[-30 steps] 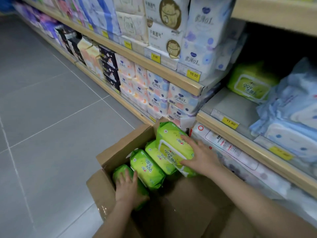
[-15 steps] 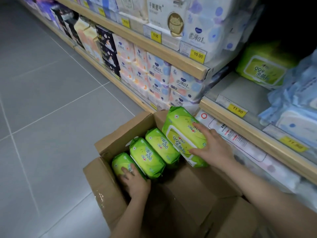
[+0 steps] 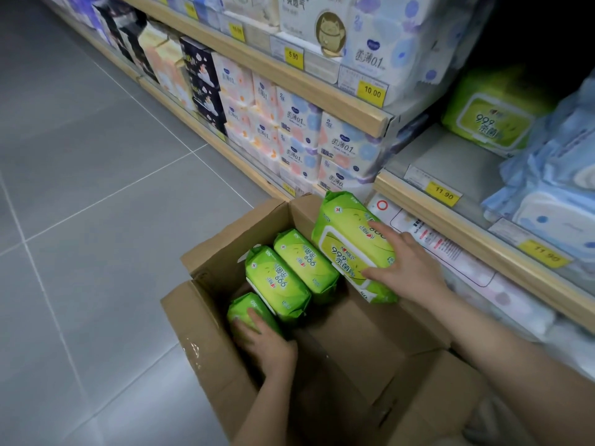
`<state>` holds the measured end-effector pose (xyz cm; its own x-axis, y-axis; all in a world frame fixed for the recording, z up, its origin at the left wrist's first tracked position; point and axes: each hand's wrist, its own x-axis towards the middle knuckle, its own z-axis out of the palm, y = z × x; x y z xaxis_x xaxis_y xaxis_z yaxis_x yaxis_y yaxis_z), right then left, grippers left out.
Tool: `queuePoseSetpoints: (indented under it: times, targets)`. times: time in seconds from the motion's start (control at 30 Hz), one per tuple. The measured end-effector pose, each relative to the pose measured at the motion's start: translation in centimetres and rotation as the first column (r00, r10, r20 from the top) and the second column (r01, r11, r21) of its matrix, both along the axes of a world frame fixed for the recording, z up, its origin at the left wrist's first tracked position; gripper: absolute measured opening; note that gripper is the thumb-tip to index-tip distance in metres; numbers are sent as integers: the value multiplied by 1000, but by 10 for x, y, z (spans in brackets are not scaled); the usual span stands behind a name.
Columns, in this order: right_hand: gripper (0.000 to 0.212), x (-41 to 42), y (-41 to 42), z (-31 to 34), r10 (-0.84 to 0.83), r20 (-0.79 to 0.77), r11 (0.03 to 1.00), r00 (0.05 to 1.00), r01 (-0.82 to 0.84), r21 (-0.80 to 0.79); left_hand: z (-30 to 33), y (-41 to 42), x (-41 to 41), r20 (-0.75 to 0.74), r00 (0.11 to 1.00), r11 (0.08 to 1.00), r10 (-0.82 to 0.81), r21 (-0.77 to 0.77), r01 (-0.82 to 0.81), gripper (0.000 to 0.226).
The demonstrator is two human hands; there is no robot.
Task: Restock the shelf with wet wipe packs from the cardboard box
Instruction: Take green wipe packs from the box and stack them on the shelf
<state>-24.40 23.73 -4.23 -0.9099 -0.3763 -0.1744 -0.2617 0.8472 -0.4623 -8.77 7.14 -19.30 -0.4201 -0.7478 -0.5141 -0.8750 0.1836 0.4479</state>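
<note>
An open cardboard box (image 3: 206, 320) stands on the floor against the shelf. Inside it lie green wet wipe packs. My right hand (image 3: 405, 265) grips one green pack (image 3: 347, 239), lifted at the box's far right corner and tilted toward the shelf. My left hand (image 3: 267, 346) is closed around the nearest green pack (image 3: 241, 310), low in the box. Two more green packs (image 3: 289, 275) stand side by side between them. On the shelf (image 3: 463, 226) at the upper right one matching green pack (image 3: 489, 117) lies at the back, with bare shelf board in front of it.
Blue and white wipe packs (image 3: 553, 194) fill the shelf's right side. Stacked tissue packs (image 3: 309, 133) line the shelves to the left. Yellow price tags (image 3: 442, 194) run along the shelf edges. Grey tiled floor (image 3: 96, 188) stretches to the left.
My right hand has raised its green pack higher out of the box, toward the shelf. My left hand has closed lower around the nearest pack. The view has tilted down and right.
</note>
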Motion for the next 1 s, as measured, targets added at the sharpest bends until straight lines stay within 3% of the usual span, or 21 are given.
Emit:
queuePoseSetpoints:
  times: [0.13,0.57,0.77,1.0]
  targets:
    - [86,-2,3,-3,18,-9,1000,1000,-18,13,2,-22,-13,-9,994,991,108,74,-108,121]
    - [87,4,13,18,37,-37,999,999,-37,-4,53,-35,-18,74,996,996,52,72,-57,106]
    - [88,19,20,69,47,-148,999,988,-50,-13,112,-29,-6,-42,999,998,19,58,-16,103]
    - [86,21,33,131,41,-294,999,955,-49,-20,205,-25,-26,-305,933,980,-191,-105,167,102]
